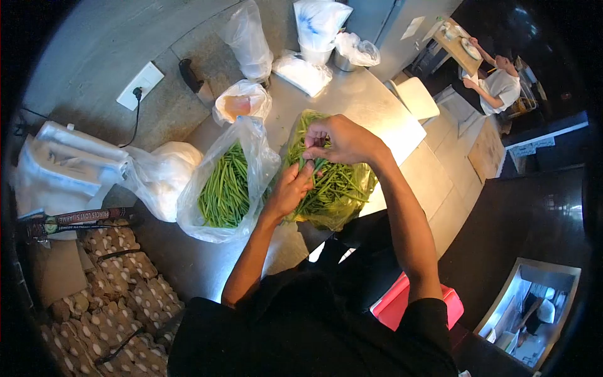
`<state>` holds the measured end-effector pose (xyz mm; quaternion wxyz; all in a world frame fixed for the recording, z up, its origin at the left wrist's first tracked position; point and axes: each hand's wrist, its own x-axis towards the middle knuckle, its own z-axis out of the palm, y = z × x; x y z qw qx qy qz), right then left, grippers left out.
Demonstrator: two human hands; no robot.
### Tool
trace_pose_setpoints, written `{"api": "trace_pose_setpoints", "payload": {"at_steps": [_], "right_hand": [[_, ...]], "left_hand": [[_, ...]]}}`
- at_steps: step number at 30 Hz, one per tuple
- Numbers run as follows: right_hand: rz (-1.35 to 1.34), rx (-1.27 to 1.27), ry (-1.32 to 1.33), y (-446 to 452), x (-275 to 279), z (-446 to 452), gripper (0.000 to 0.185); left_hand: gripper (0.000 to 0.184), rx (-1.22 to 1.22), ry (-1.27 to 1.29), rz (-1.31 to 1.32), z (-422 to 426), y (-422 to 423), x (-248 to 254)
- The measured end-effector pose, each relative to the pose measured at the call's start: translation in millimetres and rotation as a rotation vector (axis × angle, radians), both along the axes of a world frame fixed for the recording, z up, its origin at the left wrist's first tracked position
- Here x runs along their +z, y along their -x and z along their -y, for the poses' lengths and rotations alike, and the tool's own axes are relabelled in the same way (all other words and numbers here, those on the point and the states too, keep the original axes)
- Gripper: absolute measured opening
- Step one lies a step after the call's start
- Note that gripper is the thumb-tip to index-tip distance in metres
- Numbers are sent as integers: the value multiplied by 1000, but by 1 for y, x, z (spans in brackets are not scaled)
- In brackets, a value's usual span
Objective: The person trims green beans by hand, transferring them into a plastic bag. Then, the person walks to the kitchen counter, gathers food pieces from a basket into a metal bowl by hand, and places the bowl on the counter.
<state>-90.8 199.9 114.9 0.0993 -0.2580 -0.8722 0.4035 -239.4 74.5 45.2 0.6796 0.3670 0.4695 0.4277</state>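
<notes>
Both of my hands are together over a yellowish-green plastic bag [333, 217] full of loose green beans [342, 188]. My left hand [289, 191] is closed on a green bean, thumb up. Just above it, my right hand [339, 141] pinches with bent fingers at the bean's end; most of that bean is hidden by the fingers. Left of my hands, a clear plastic bag [188, 204] stands open with green beans [225, 188] lying mostly lengthwise inside. Both bags rest on a metal table.
Behind stand a small bag-lined container [242, 103], wrapped cups [251, 47] and a metal pot [344, 61]. Egg trays [119, 301] are stacked at lower left. A red plastic bin [392, 301] is beside me. A seated person [496, 88] works at a far table.
</notes>
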Motion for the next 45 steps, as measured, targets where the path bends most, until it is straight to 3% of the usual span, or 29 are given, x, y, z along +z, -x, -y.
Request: {"api": "trace_pose_setpoints", "payload": {"at_steps": [5,7,12,16,18,22,28,30,34,37,41,45], "right_hand": [[17,82,-47,1,-9,-1,21],[4,80,-42,1,-12,-1,19],[45,148,-81,1,-15,-4,20],[74,115,-33,1,-12,-2,22],[163,105,-183,2,-16,-4,23],[70,14,-109,-1,-12,-4,22],[340,84,-158,-9,-24,-14,19],[74,1,-78,-6,-28,-11,20],[-151,30,-50,7,-17,0,19],[3,114,-158,6,-19,-4,19],[47,136,-98,6,-30,-7,22],[200,169,-26,11,-20,-4,24]], "left_hand": [[26,48,62,-45,-2,-2,-4],[22,2,36,52,-4,1,-5],[25,23,63,53,-6,-1,-4],[21,27,118,73,-8,0,-8],[20,34,119,87,-7,-2,-10],[20,41,151,70,-5,-2,-17],[26,-34,190,-6,-5,4,-11],[27,-28,183,11,-4,6,-22],[28,-45,188,-51,-6,9,-40],[25,31,237,-84,-3,2,-27],[25,-100,177,-11,-3,7,-24],[20,-77,175,87,-5,10,-29]]}}
